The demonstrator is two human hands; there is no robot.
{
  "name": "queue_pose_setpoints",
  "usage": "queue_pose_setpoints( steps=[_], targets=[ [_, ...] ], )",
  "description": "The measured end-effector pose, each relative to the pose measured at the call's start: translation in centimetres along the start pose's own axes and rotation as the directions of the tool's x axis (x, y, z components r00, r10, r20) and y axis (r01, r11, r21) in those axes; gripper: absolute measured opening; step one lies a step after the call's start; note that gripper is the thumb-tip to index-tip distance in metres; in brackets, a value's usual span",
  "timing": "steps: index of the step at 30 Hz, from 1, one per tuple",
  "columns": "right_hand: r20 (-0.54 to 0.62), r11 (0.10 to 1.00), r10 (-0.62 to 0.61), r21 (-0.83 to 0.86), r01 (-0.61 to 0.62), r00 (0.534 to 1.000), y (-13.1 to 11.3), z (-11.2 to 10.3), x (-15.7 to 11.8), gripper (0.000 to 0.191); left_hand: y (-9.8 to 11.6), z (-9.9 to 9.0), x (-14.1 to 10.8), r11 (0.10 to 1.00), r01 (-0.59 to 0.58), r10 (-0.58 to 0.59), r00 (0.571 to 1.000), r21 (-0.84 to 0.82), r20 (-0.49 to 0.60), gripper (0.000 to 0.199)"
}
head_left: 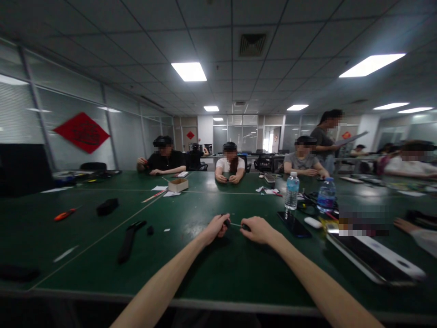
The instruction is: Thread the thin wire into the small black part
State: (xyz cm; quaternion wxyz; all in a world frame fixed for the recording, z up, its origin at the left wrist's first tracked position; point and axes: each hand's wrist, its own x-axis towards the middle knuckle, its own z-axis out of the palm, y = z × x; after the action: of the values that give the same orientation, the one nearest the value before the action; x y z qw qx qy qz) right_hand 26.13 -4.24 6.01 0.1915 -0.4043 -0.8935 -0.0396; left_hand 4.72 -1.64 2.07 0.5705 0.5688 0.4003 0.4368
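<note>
"Black is showing in the right hand (pixel 259 230); what is it doing?"
"It is gripping a thin tool (pixel 236 224) by its dark end and pointing it at the left hand (pixel 217 227)."
"And that one?"
"It is pinching a small black piece (pixel 227 222), over the green table (pixel 218 273). I cannot tell whether the tool is touching it."
"Farther out?"
"A phone (pixel 294 224) is lying to the right, a water bottle (pixel 292 191) is standing just behind it, and an orange screwdriver (pixel 64 215) is lying well off to the left."
</note>
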Motion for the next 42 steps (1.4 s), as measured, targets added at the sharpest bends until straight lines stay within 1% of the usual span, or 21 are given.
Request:
queue_pose_setpoints(
  steps=[5, 10, 14, 20, 23, 31, 35, 37, 42],
  targets=[
    [0.012, 0.999, -0.024, -0.042, 0.024, 1.0, 0.2, 0.2, 0.0, 0.024, 0.1, 0.0, -0.3, 1.0, -0.011, 0.011, 1.0, 0.006, 0.003, 0.041],
    [0.061, 0.997, 0.0, -0.082, 0.005, 0.998, 0.1, 0.0, 0.1, 0.028, 0.3, 0.2, -0.5, 1.0, 0.016, -0.016, 1.0, 0.005, -0.007, 0.042],
    [0.092, 0.995, 0.013, -0.095, -0.005, 0.996, -0.2, -0.3, 0.1, 0.029, 0.4, 0.2, -0.5, 1.0, 0.007, -0.007, 1.0, -0.004, 0.002, 0.041],
    [0.094, 0.995, 0.027, -0.103, -0.017, 0.995, -0.3, -0.4, 0.0, 0.03, 0.3, 0.1, -0.7, 1.0, -0.014, 0.015, 0.999, -0.022, 0.032, 0.041],
    [0.086, 0.996, 0.016, -0.091, -0.008, 0.996, -0.1, -0.3, 0.0, 0.029, 0.2, 0.0, -0.6, 0.999, -0.023, 0.025, 0.999, -0.032, 0.044, 0.041],
    [0.09, 0.998, 0.035, -0.063, -0.029, 0.995, 0.1, -0.2, 0.1, 0.027, 0.3, 0.0, -0.6, 0.999, -0.015, 0.016, 0.999, -0.034, 0.029, 0.041],
    [0.074, 0.999, 0.027, -0.035, -0.025, 0.997, 0.3, 0.0, 0.1, 0.026, 0.3, 0.1, -0.5, 0.999, -0.012, 0.013, 1.0, -0.032, 0.019, 0.042],
    [0.06, 1.0, 0.027, -0.012, -0.026, 0.998, 0.3, 0.1, 0.1, 0.027, 0.1, 0.0, -0.3, 0.999, -0.016, 0.016, 1.0, -0.03, 0.007, 0.043],
    [0.022, 0.995, 0.015, 0.095, -0.017, 1.0, 0.4, 0.1, 0.2, 0.032, -0.6, -0.5, 0.5, 0.998, -0.038, 0.035, 0.997, -0.042, -0.063, 0.046]
  ],
)
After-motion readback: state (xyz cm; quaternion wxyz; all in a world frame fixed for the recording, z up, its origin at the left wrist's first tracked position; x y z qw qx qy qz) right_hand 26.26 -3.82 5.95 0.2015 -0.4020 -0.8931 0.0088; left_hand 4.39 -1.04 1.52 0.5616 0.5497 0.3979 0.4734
